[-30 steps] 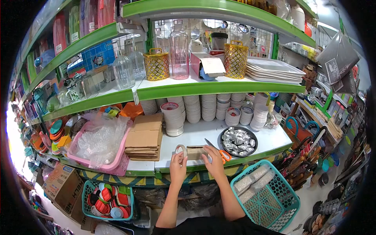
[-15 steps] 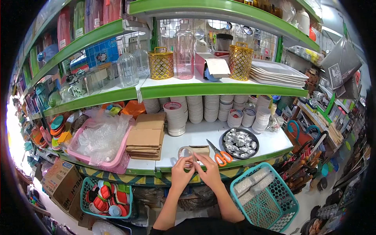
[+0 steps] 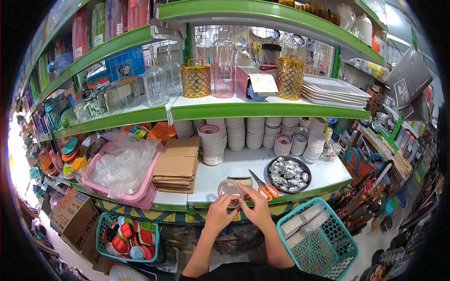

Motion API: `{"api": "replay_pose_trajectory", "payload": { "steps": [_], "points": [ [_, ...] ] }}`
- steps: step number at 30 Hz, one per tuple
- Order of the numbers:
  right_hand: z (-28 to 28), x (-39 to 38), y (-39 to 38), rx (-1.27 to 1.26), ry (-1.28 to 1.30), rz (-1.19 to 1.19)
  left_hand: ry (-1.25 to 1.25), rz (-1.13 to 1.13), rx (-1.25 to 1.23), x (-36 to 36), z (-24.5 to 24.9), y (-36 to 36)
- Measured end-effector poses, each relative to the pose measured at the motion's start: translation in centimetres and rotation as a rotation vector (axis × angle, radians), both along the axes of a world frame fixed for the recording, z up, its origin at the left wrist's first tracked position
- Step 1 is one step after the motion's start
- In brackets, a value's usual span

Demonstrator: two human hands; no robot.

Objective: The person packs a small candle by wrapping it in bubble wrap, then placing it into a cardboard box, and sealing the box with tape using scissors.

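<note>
A roll of tape stands at the front edge of the white shelf, just beyond my hands. My left hand has its fingers pinched close to the roll. My right hand meets it, thumb and fingers drawn together at the same spot. What the fingertips hold is too small to make out. Behind them lies a small brown cardboard piece. Orange-handled scissors rest to the right, beside a black round tray of silver-wrapped pieces.
Flattened cardboard is stacked left of my hands, next to a pink basket of bubble wrap. White bowls stand in stacks behind. Below the shelf are a teal basket at right and another basket of containers at left.
Both hands have moved slightly right and down, and their fingers are arched more. More of the tape roll shows. The view has shifted a little.
</note>
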State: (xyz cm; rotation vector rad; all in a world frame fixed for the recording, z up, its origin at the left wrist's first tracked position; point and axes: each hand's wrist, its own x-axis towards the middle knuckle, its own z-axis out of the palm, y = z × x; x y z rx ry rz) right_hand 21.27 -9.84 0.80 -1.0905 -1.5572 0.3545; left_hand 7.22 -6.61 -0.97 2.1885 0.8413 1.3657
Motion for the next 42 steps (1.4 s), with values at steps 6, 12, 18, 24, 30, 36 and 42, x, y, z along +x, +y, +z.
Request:
{"api": "replay_pose_trajectory", "payload": {
  "steps": [6,12,18,24,30,36,42],
  "points": [
    [-0.8,0.0,0.0,0.061,0.015,-0.064,0.015,0.033,0.046,0.0,-0.1,0.0],
    [-0.7,-0.3,-0.2,0.181,0.001,-0.116,0.019,0.316,0.263,0.2,1.4,-0.6],
    [-0.9,-1.3,-0.2,0.168,0.069,-0.137,-0.045,0.136,0.088,-0.4,0.5,-0.1],
    [-2.0,-1.4,0.1,0.164,0.137,-0.226,0.041,0.173,0.170,-0.5,0.9,-0.7],
    [-2.5,-1.5,0.2,0.214,0.140,-0.246,0.069,0.186,0.194,-0.6,1.1,-1.1],
    [-2.6,-0.9,-0.2,0.084,-0.032,-0.250,0.105,0.179,0.216,-0.8,1.3,-1.3],
    [-1.5,-2.5,-0.4,0.259,0.124,-0.254,0.065,0.211,0.205,-1.1,1.6,-1.5]
  ]
}}
